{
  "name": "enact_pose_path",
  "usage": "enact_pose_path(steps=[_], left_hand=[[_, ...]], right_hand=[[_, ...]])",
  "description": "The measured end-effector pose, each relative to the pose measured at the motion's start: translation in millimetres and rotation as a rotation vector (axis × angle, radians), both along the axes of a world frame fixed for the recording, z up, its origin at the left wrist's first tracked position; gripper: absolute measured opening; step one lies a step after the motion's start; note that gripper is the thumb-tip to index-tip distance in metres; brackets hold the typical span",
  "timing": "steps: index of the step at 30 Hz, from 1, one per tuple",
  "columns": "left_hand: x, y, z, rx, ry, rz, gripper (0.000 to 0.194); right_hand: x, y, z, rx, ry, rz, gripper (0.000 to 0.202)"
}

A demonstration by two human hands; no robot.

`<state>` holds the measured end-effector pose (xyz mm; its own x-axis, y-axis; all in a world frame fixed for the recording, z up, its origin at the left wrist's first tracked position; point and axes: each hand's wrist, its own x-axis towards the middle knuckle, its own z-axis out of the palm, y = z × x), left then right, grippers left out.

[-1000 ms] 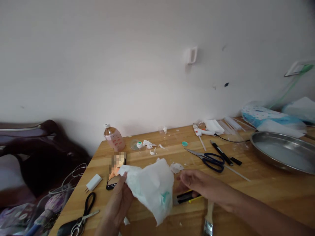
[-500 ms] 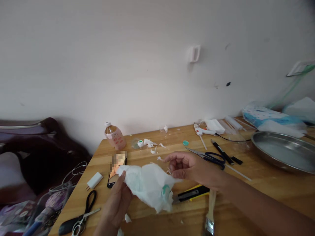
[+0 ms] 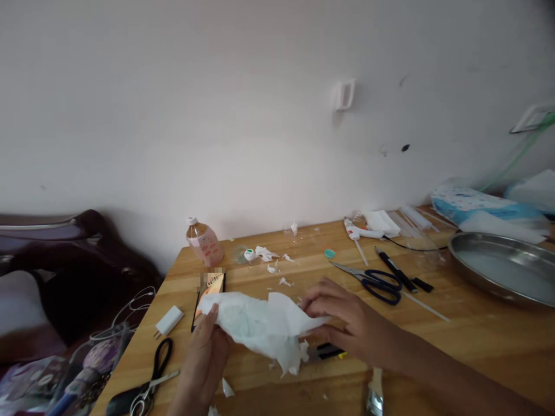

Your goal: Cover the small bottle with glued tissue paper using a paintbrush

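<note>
On my table (image 3: 489,352): phone (image 3: 212,289) before bottle (image 3: 205,245); scissors (image 3: 373,281) between utility knife (image 3: 327,351) and glue gun (image 3: 363,231).

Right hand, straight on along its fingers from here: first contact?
Most likely the main part of the white tissue; a corner of it already looks to be between the fingers of the right hand. Depth is unclear from one view, so it might pass just above.

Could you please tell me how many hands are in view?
2. The left hand grips one end of the white tissue, near the phone; the right hand is at the tissue's other end, nearer the scissors.
</note>
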<state>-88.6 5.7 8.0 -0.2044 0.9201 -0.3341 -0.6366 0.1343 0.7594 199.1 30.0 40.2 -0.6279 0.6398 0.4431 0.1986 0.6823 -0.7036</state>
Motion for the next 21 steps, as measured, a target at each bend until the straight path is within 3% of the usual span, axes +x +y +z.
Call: enact_pose_path(steps=[3, 6, 8, 12, 14, 17, 19, 21], left_hand=[[0.6, 1.2, 4.3, -0.012, -0.018, 0.042, 0.038], [1.7, 2.3, 7.3, -0.03, -0.027, 0.07, 0.038], [3.2, 2.2, 8.2, -0.035, -0.037, 0.066, 0.04], [6.4, 0.6, 7.8, 0.005, -0.087, 0.041, 0.042], [5.3, 0.3, 6.0, 0.034, -0.083, 0.038, 0.043], [-0.6, 1.7, 1.1, 0.038, -0.067, 0.061, 0.041], [-4.9, 3.3, -2.1, 0.043, -0.062, 0.064, 0.039], [-6.6, 4.5, -3.7, 0.057, -0.051, 0.04, 0.037]], right_hand=[[10.2, -12.0, -4.4, 0.086, 0.0, -0.007, 0.003], [19.3, -20.2, -8.2, 0.095, -0.106, 0.002, 0.011], [19.0, -22.3, -12.7, 0.011, -0.142, 0.001, 0.011], [3.1, -22.1, -22.8, -0.304, -0.083, -0.022, 0.011], [-2.2, -19.2, -19.1, -0.358, -0.015, -0.06, 0.016], [10.0, -8.9, 9.5, -0.354, 0.133, -0.309, 0.03], [31.4, 1.7, 41.3, -0.309, 0.219, -0.635, 0.042], [56.8, 15.3, 73.4, -0.074, 0.25, -0.891, 0.038]])
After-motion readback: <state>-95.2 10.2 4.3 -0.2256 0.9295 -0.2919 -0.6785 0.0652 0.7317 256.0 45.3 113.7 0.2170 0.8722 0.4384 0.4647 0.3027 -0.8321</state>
